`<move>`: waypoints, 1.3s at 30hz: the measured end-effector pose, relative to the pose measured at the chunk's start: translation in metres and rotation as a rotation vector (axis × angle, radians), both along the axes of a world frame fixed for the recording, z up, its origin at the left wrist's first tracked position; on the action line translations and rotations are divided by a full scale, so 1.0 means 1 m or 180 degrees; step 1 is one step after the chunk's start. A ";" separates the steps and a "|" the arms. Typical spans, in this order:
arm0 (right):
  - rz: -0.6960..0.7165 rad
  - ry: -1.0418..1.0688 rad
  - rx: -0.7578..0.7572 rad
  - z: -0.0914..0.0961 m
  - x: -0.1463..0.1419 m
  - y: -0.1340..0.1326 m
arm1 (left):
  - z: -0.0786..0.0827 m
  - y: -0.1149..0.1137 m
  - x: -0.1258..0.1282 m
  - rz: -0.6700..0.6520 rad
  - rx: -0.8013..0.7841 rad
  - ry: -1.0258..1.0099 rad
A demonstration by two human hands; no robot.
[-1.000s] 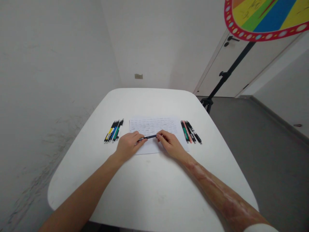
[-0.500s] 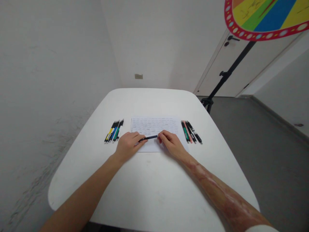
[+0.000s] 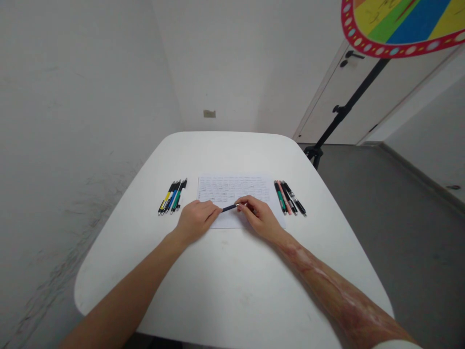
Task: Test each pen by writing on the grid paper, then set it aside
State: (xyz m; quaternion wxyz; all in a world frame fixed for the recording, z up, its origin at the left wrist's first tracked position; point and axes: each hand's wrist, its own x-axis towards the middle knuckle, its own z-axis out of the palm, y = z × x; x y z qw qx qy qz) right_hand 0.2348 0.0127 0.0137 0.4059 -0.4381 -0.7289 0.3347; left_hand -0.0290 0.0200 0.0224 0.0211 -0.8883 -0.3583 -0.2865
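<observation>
A dark pen [image 3: 229,208] spans the gap between my two hands, just above a sheet of paper [image 3: 232,186] covered in handwriting. My left hand [image 3: 197,217] is closed round the pen's left end, which its fingers hide. At the other end, the thumb and fingertips of my right hand [image 3: 258,215] pinch the pen near its silvery tip. Both hands rest over the lower part of the sheet.
Left of the paper lies a group of pens [image 3: 172,197] with yellow, blue and green grips. Several more pens [image 3: 289,198] lie to its right. The white table [image 3: 225,271] has rounded corners. A colourful wheel [image 3: 403,29] on a black stand [image 3: 348,104] stands beyond it.
My left hand has closed further over the pen, so less of its left part shows. The right fingers have shifted slightly at the tip, and the view has moved a little.
</observation>
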 end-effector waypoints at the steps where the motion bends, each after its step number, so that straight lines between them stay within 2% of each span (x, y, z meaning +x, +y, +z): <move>1: 0.0012 0.0006 0.0018 -0.001 0.000 0.000 | 0.000 0.000 0.000 0.0016 0.0020 -0.0034; 4: 0.0041 0.0033 0.0056 -0.003 0.000 0.001 | -0.001 0.000 0.001 0.0095 0.0047 -0.0103; 7: 0.0026 0.0041 0.0083 -0.003 0.001 0.001 | -0.004 0.001 0.001 0.0043 0.0048 0.0094; 14: 0.0037 0.0070 0.0065 -0.003 0.001 0.000 | -0.009 0.000 -0.001 0.0196 -0.0198 0.0010; 27: -0.0004 0.0054 0.0006 -0.002 0.000 -0.001 | -0.001 -0.001 0.002 0.0026 -0.0069 0.0140; 39: 0.0231 -0.0172 -0.0032 0.003 -0.004 -0.004 | -0.002 -0.008 0.017 0.0562 -0.0199 0.0335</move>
